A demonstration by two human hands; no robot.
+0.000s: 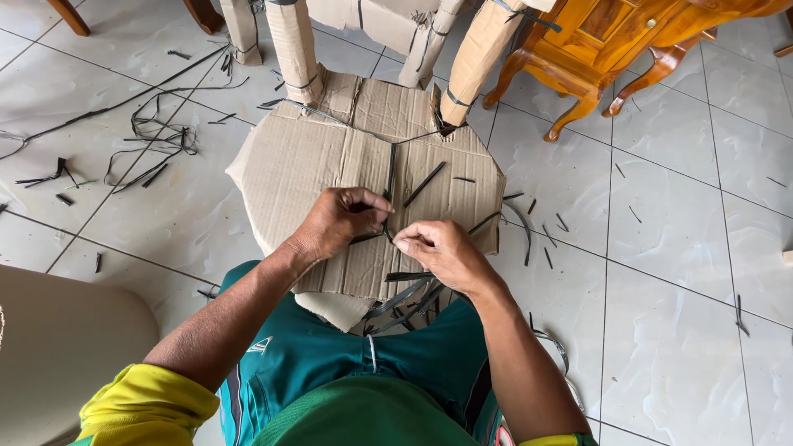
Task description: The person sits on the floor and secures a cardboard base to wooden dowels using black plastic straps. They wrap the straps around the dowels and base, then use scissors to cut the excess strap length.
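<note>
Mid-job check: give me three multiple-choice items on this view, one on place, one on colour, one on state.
1. Where does the cardboard-wrapped seat rest?
A. On a table
B. On the tiled floor, against the person's knees
C. On a shelf

2. What colour is the strap?
A. Black
B. White
C. Red

3. What are both hands doing?
A. Hanging free
B. Pinching the strap
C. Lying flat on the tiles

Answers: B, tiled floor surrounds it; A, dark band over brown cardboard; B, left hand and right hand pinch it together.
</note>
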